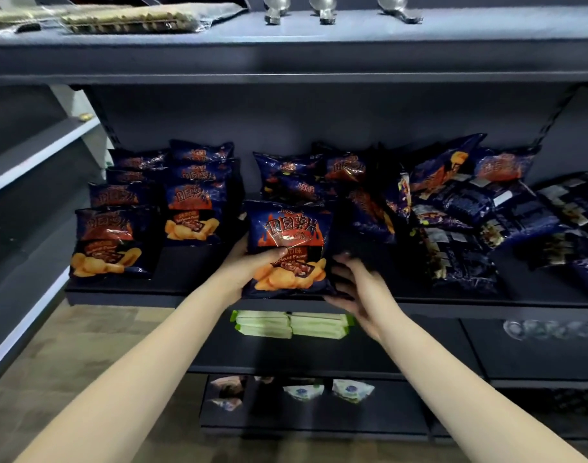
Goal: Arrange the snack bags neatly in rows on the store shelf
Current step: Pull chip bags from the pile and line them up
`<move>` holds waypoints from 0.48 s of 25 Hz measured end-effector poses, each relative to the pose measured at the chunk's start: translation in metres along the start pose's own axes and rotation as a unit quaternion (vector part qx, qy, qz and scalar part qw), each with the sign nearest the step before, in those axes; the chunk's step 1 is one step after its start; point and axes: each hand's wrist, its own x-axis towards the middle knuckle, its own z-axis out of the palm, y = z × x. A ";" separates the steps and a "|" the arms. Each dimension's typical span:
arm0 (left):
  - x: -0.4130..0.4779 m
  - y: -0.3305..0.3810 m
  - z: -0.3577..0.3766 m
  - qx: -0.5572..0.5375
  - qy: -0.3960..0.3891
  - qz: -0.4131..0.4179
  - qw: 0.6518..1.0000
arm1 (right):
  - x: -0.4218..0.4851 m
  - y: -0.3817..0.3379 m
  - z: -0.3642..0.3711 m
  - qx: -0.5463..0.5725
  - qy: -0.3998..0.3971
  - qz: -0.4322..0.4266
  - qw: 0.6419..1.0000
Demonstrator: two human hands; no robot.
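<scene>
Below, wood-look floor (85,345); dark shelf (192,265) above; left hand (249,267) grips snack bag (287,235)

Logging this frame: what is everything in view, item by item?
Held snack bag: one, dark blue and orange, upright at the middle shelf's front edge.
Rowed snack bags: about seven, same colours, two rows at left.
Jumbled snack bags: many, dark blue, heaped at right.
Middle shelf: one, dark.
Green packs: several, shelf below.
Metal utensils: three, silver, top shelf.
Left hand: grips the held bag's left side.
Right hand: at its lower right corner, blurred; grip unclear.
</scene>
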 end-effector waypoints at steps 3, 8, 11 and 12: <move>-0.006 0.000 -0.017 0.008 0.010 -0.014 1.000 | -0.005 -0.007 0.015 -0.179 -0.035 -0.127 0.975; -0.024 -0.001 -0.055 0.062 0.033 -0.004 0.998 | -0.005 0.016 0.069 -0.321 -0.113 -0.216 0.915; -0.035 -0.003 -0.088 0.081 0.055 0.006 0.995 | -0.001 0.033 0.102 -0.333 -0.115 -0.222 0.909; -0.037 -0.004 -0.099 0.086 0.060 0.013 0.994 | 0.001 0.037 0.113 -0.334 -0.113 -0.221 0.909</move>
